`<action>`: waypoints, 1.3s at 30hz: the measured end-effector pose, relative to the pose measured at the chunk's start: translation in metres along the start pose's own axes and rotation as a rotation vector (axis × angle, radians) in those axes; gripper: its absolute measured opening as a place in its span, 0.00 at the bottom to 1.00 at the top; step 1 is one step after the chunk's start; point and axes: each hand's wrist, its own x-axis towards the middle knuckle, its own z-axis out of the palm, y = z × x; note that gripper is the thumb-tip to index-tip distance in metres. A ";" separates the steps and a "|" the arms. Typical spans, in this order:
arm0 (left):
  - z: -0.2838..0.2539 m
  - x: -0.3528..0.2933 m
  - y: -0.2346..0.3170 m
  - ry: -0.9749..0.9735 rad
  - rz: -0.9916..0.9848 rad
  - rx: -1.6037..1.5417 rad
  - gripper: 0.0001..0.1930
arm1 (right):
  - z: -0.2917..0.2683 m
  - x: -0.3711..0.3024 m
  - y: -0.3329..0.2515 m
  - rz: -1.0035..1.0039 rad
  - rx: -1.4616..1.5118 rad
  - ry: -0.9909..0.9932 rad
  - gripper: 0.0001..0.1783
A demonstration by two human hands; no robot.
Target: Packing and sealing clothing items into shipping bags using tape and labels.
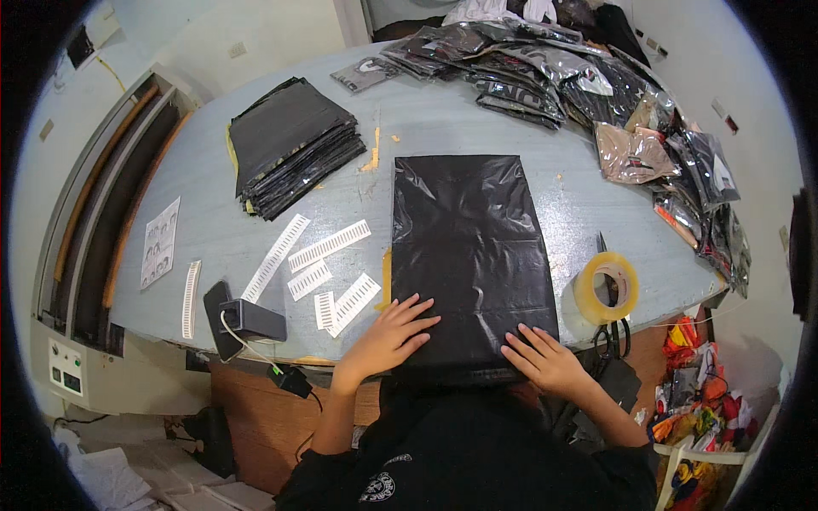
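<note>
A black plastic mailing bag (469, 247) lies flat on the table in front of me, its near end at the table's front edge. My left hand (388, 336) rests on its lower left side with the fingers spread. On the lower right part lies my right hand (544, 358), fingers stretched out and holding nothing. A roll of clear yellowish tape (626, 289) stands just right of the bag. Beside it are scissors (607, 341), partly hidden by the tape roll. Left of the bag several white label strips (330, 244) with dark marks are scattered.
A thick stack of black bags (294, 145) sits at the back left. Clear-wrapped garments (528, 77) heap along the far right edge. A phone and a dark box (256, 321) with a cable stand at the front left. A bin of colourful scraps (707, 400) is at the lower right.
</note>
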 end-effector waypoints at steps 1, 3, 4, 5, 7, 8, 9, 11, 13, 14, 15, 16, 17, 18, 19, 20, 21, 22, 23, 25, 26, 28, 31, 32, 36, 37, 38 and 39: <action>-0.002 0.001 -0.001 -0.006 -0.023 -0.080 0.19 | -0.002 -0.001 0.002 -0.002 0.002 0.001 0.31; -0.005 0.001 -0.001 0.041 -0.047 -0.153 0.17 | -0.005 -0.004 0.009 -0.064 0.029 0.116 0.19; -0.007 0.001 0.000 0.087 -0.067 -0.228 0.16 | -0.009 0.000 0.012 -0.060 0.111 0.231 0.09; -0.007 0.003 -0.001 0.084 -0.064 -0.225 0.16 | -0.016 0.004 0.016 -0.056 0.109 0.235 0.09; -0.010 0.003 -0.001 0.169 -0.123 -0.356 0.20 | -0.035 0.015 0.026 0.132 0.303 0.251 0.08; -0.011 0.003 -0.001 0.169 -0.121 -0.350 0.20 | -0.039 0.021 0.032 0.179 0.326 0.292 0.08; -0.012 0.002 0.000 0.223 -0.209 -0.512 0.22 | -0.043 0.028 0.038 0.179 0.321 0.297 0.08; -0.013 0.003 -0.005 0.274 -0.285 -0.671 0.24 | -0.046 0.043 0.052 0.383 0.426 0.321 0.09; -0.011 0.003 -0.018 0.470 -0.431 -0.778 0.26 | -0.050 0.066 0.064 0.469 0.463 0.314 0.11; -0.011 0.005 -0.020 0.552 -0.506 -0.868 0.26 | -0.049 0.075 0.070 0.550 0.509 0.298 0.13; -0.006 0.004 -0.025 0.564 -0.503 -0.860 0.26 | -0.047 0.085 0.076 0.537 0.510 0.304 0.13; 0.002 0.007 -0.029 0.705 -0.493 -0.702 0.24 | -0.041 0.092 0.083 0.561 0.454 0.317 0.15; 0.007 0.009 -0.033 0.842 -0.479 -0.541 0.23 | -0.033 0.098 0.090 0.584 0.400 0.329 0.17; -0.005 0.016 -0.013 0.681 -0.593 -0.697 0.22 | -0.017 0.094 0.106 0.606 0.319 0.318 0.19; -0.004 0.016 -0.013 0.691 -0.593 -0.691 0.22 | -0.014 0.099 0.108 0.596 0.320 0.323 0.19; -0.001 0.014 -0.013 0.669 -0.564 -0.538 0.22 | -0.012 0.104 0.107 0.679 0.289 0.260 0.20; 0.004 0.014 -0.014 0.640 -0.530 -0.389 0.23 | -0.011 0.105 0.108 0.767 0.252 0.195 0.20; 0.008 0.016 -0.014 0.650 -0.564 -0.423 0.26 | -0.006 0.105 0.111 0.766 0.248 0.198 0.20; 0.010 0.017 -0.012 0.651 -0.559 -0.424 0.26 | 0.001 0.103 0.115 0.716 0.273 0.244 0.21; 0.014 0.016 -0.010 0.627 -0.605 -0.182 0.25 | 0.005 0.104 0.110 0.658 0.305 0.286 0.22; 0.015 0.015 -0.009 0.627 -0.606 -0.182 0.25 | 0.007 0.103 0.103 0.611 0.157 0.417 0.22; 0.019 0.011 -0.009 0.649 -0.573 0.087 0.23 | 0.012 0.102 0.084 0.555 0.015 0.539 0.22; 0.020 0.011 -0.005 0.631 -0.584 0.073 0.20 | 0.016 0.089 0.058 0.527 0.061 0.528 0.22; 0.020 0.010 -0.005 0.628 -0.587 0.073 0.20 | 0.018 0.086 0.050 0.518 0.087 0.481 0.22; 0.022 0.010 -0.004 0.662 -0.537 0.138 0.17 | 0.023 0.070 0.038 0.539 0.129 0.368 0.23; 0.022 0.011 -0.004 0.670 -0.521 0.155 0.16 | 0.024 0.069 0.037 0.552 0.128 0.350 0.23; 0.023 0.010 -0.004 0.670 -0.522 0.156 0.16 | 0.025 0.067 0.036 0.552 0.129 0.350 0.23; 0.024 0.011 -0.004 0.656 -0.534 0.176 0.16 | 0.027 0.066 0.035 0.580 0.130 0.322 0.23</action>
